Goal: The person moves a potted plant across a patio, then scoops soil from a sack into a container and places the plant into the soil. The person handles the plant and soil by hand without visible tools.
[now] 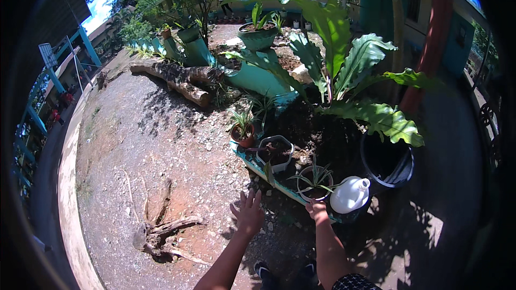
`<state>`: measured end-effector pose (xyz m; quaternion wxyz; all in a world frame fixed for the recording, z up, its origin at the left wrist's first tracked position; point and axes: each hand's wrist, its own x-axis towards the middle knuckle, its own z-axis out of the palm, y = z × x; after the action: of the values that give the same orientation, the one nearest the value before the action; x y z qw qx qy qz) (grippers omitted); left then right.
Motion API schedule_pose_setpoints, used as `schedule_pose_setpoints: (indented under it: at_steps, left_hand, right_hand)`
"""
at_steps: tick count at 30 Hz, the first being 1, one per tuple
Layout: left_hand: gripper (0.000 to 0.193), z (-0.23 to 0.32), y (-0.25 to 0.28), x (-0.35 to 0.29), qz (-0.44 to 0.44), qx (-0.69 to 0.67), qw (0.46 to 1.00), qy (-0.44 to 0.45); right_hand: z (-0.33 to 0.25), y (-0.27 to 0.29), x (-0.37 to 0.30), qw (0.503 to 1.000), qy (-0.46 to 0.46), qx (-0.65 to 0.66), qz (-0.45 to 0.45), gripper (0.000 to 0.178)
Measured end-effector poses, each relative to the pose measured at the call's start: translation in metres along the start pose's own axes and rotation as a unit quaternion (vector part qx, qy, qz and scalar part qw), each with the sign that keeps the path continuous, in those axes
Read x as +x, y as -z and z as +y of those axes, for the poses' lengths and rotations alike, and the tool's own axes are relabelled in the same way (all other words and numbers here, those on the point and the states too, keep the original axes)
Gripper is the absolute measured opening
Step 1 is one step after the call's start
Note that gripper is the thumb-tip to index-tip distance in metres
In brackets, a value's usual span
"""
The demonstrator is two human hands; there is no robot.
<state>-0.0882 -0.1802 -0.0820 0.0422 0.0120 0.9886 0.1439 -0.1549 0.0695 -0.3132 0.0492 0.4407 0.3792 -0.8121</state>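
My left hand (249,215) hovers over the gravel, its fingers spread and nothing in them. At the near rim of a small round plant pot (313,195) is my right hand (317,210), fingers closed against it; their tips are partly hidden. A spider-like plant (316,178) with thin striped leaves grows from this pot. Right beside it a white plastic jug (350,195) leans with its round mouth uncapped. Farther left along the same planter edge stand a pale angular pot (275,153) of dark soil and a brown pot (243,136) with a leafy plant.
A large bird's-nest fern (344,70) spreads over the planter. To its right sits a black bucket (386,164). Cut logs (180,81) lie beyond, by a turquoise planter wall (260,79). A dry root stump (161,234) lies on the gravel at left; a red post (427,43) rises at right.
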Motion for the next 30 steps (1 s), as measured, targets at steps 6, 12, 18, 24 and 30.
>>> schedule_pose_setpoints:
  at_steps: [6,12,18,24,30]
  left_hand:
    - [0.063,0.021,0.014,-0.003,0.02,0.004,1.0,0.002]
    - [0.065,0.027,0.033,-0.019,0.104,-0.026,0.993,0.056]
    - [0.067,0.027,0.035,-0.032,0.146,-0.1,0.976,0.129]
    - [0.066,0.046,0.037,-0.032,0.143,-0.139,0.969,0.145]
    - [0.064,0.086,0.031,-0.016,0.112,-0.132,0.984,0.028]
  right_hand:
    - [-0.006,-0.044,-0.053,0.984,-0.005,-0.174,-0.038,0.02]
    - [-0.06,-0.094,-0.151,0.96,0.066,-0.224,-0.152,0.055]
    - [-0.097,-0.097,-0.193,0.904,0.236,-0.253,-0.251,0.057]
    - [-0.132,-0.068,-0.203,0.858,0.318,-0.355,-0.192,0.053]
    - [-0.167,-0.025,-0.228,0.823,0.485,-0.266,-0.129,0.051]
